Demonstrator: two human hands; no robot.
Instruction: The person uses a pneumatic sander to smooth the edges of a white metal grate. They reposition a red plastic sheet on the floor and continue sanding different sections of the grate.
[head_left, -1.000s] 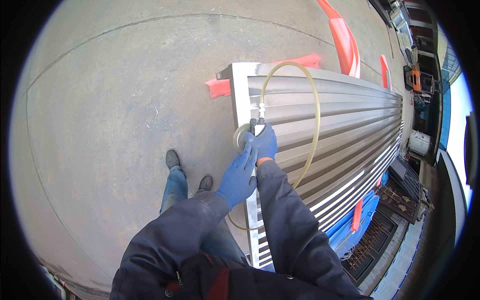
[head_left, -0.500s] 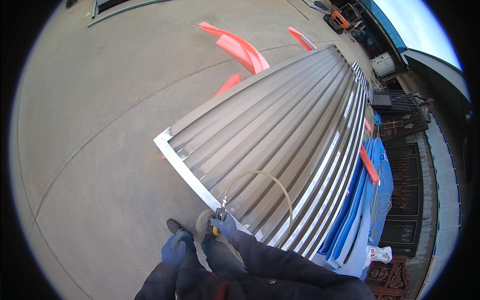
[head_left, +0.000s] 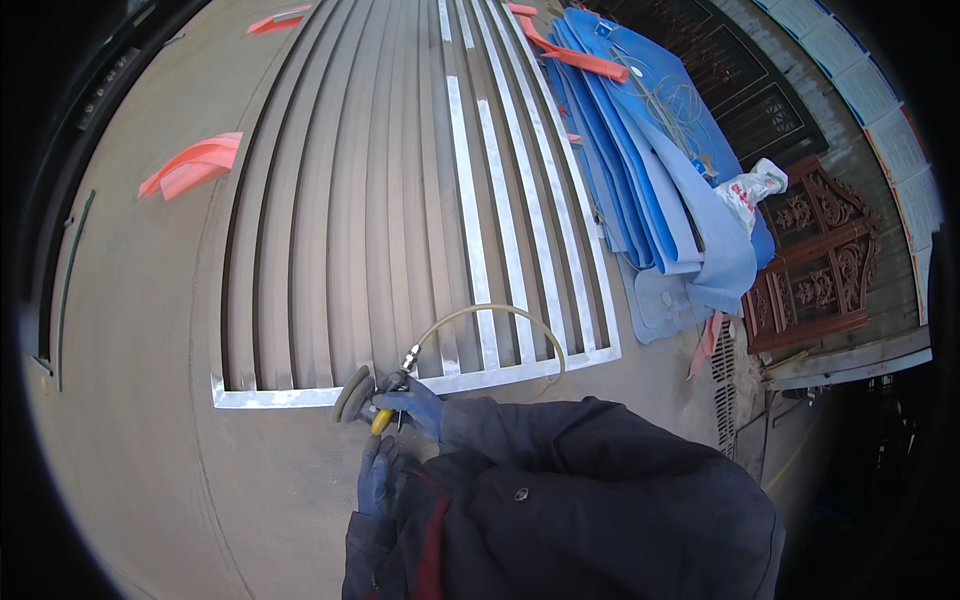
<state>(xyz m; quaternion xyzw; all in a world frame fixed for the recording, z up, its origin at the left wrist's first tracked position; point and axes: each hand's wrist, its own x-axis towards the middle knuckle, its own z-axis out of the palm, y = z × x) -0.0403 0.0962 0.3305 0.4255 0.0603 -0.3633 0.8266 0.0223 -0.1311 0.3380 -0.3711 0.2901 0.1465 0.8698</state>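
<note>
- Far left: 2 orange-red strips (head_left: 192, 165) lie on the concrete floor (head_left: 130, 400), well apart from the work; another orange piece (head_left: 278, 20) sits near the top edge
- Centre: a long grey metal gate panel (head_left: 400, 200) of parallel slats lies flat on the floor; its near end rail (head_left: 300, 396) is bare bright metal; it looks stiff and heavy, not a thing for 1 hand to shift
- At that end rail: a small pneumatic sander (head_left: 358, 394), its round pad touching the rail; it seems light and rigid, likely to buzz and pull sideways, so the body behind the pad is the place to take hold, with the yellow lever under the fingers
- Left hand (head_left: 376, 478), blue-gloved, sits just below the tool; whether it is spread or curled I cannot tell
- Right hand (head_left: 415, 405), also blue-gloved, is wrapped around the sander's body
- A pale air hose (head_left: 500, 310) arcs from the tool over the slats; soft and springy, apt to drag
- Right: folded blue sheets (head_left: 680, 200) piled beside the panel, a crumpled white bag (head_left: 755, 185) resting on them, contents not visible; carved dark red wooden panels (head_left: 815, 270) beyond
</note>
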